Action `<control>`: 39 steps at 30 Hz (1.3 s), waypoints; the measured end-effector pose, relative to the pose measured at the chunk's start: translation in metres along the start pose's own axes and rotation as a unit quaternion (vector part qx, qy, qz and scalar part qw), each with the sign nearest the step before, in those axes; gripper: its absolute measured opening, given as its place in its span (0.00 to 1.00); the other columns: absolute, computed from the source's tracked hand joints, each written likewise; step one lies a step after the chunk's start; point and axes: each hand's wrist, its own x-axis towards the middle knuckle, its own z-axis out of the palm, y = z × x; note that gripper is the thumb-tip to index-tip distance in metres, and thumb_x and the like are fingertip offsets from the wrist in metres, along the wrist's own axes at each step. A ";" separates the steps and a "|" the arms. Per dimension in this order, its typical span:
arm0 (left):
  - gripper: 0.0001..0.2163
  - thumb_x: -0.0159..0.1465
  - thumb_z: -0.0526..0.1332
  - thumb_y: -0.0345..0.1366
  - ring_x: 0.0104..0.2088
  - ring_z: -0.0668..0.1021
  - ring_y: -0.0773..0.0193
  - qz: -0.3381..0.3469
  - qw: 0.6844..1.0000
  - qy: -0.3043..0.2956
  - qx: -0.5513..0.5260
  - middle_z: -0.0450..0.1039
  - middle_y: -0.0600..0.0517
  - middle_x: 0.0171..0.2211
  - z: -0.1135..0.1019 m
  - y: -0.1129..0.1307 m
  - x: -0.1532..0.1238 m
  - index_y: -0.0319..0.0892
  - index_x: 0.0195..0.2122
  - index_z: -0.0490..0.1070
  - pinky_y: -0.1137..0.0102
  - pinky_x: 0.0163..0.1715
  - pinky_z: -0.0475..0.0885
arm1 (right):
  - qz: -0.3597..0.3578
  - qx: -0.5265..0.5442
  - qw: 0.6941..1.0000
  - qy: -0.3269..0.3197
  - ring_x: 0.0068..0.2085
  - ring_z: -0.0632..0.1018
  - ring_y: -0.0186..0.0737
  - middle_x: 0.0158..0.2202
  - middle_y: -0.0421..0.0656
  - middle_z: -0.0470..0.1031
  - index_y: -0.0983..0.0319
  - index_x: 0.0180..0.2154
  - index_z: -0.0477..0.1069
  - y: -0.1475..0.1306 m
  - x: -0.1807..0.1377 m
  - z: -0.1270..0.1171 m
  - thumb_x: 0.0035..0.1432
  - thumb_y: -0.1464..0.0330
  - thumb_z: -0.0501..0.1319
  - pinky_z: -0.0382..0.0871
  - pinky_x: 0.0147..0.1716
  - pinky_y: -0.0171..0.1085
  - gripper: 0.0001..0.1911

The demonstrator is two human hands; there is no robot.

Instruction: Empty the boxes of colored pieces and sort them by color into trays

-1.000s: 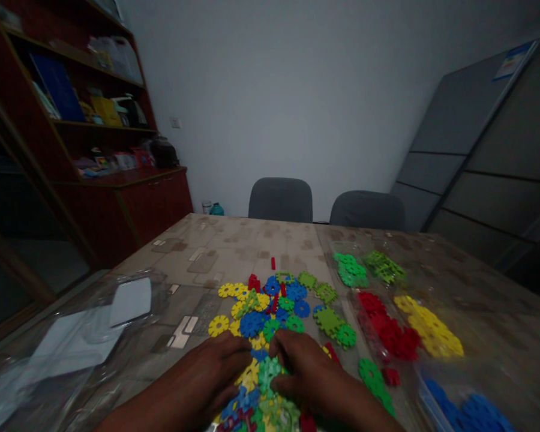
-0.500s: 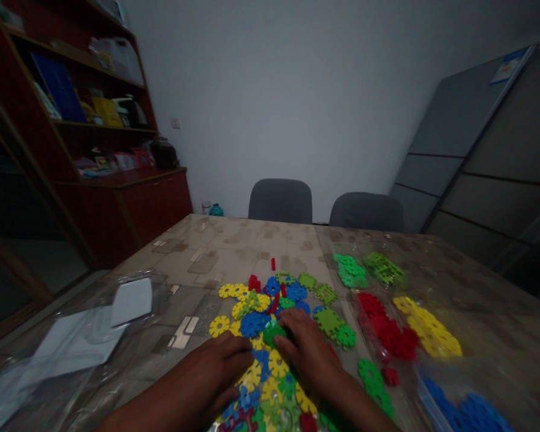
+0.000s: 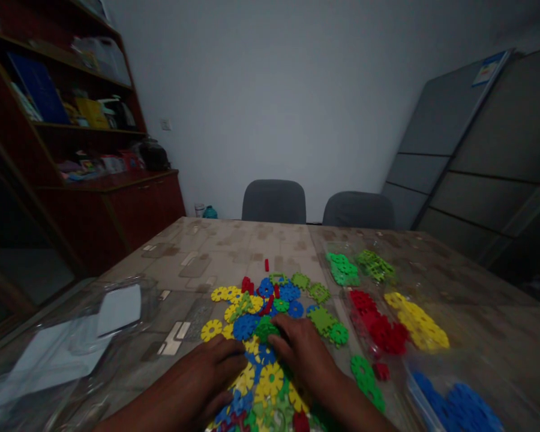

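A heap of plastic gear-shaped building pieces (image 3: 270,379) in yellow, blue, green and red spreads across the table in front of me. My right hand (image 3: 302,348) is over the heap's right side, with thumb and fingers closed on green gear pieces (image 3: 266,330). Left of it, my left hand (image 3: 220,363) lies at the heap's edge, thumb apart from the bent fingers, with nothing visible in it. Beyond the hands are a blue gear piece (image 3: 245,327), a yellow one (image 3: 211,330) and a large olive-green one (image 3: 321,319).
To the right stand clear trays with sorted pieces: green (image 3: 343,270), light green (image 3: 375,266), red (image 3: 378,324), yellow (image 3: 417,322) and blue (image 3: 459,405). Clear plastic lids (image 3: 119,309) lie at the left. Two grey chairs (image 3: 273,201) stand behind the table (image 3: 234,240).
The view has turned slightly to the right, so everything sits a little further left. My right hand still grips the green gear pieces, and my left hand stays beside the heap.
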 end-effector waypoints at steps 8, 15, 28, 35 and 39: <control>0.17 0.67 0.61 0.32 0.53 0.78 0.51 0.002 1.000 0.009 0.003 0.74 0.50 0.56 0.005 -0.004 -0.001 0.54 0.56 0.72 0.60 0.54 0.74 | -0.012 -0.001 1.000 0.001 0.34 0.78 0.38 0.32 0.40 0.80 0.61 0.33 0.76 0.002 0.003 -0.007 0.61 0.74 0.60 0.61 0.32 0.33 0.07; 0.17 0.67 0.60 0.30 0.54 0.77 0.51 -0.015 1.000 -0.020 0.010 0.74 0.49 0.57 -0.005 0.006 0.001 0.52 0.55 0.72 0.58 0.54 0.74 | -0.034 -0.032 0.994 0.096 0.31 0.77 0.39 0.30 0.41 0.79 0.61 0.34 0.76 0.001 -0.009 -0.063 0.63 0.71 0.58 0.63 0.31 0.34 0.08; 0.19 0.67 0.60 0.31 0.56 0.76 0.49 0.000 1.000 -0.002 0.015 0.73 0.51 0.59 0.002 -0.002 -0.002 0.54 0.58 0.70 0.58 0.56 0.74 | 0.118 -0.238 0.944 0.198 0.34 0.81 0.46 0.30 0.47 0.82 0.62 0.32 0.78 0.100 0.049 -0.176 0.56 0.74 0.59 0.66 0.34 0.37 0.08; 0.17 0.67 0.60 0.31 0.56 0.77 0.48 -0.020 0.999 -0.020 0.027 0.74 0.48 0.59 -0.007 0.007 0.002 0.51 0.56 0.71 0.56 0.56 0.75 | 0.113 -0.204 0.958 0.169 0.37 0.83 0.47 0.37 0.51 0.84 0.64 0.44 0.79 0.062 0.018 -0.170 0.62 0.72 0.54 0.70 0.37 0.39 0.16; 0.16 0.67 0.61 0.31 0.55 0.77 0.50 -0.006 1.000 -0.006 0.021 0.74 0.49 0.57 -0.005 0.005 -0.001 0.51 0.55 0.71 0.58 0.55 0.75 | 0.033 -0.135 0.987 0.078 0.42 0.82 0.49 0.45 0.49 0.83 0.57 0.51 0.77 0.015 -0.030 -0.115 0.65 0.65 0.55 0.73 0.41 0.43 0.18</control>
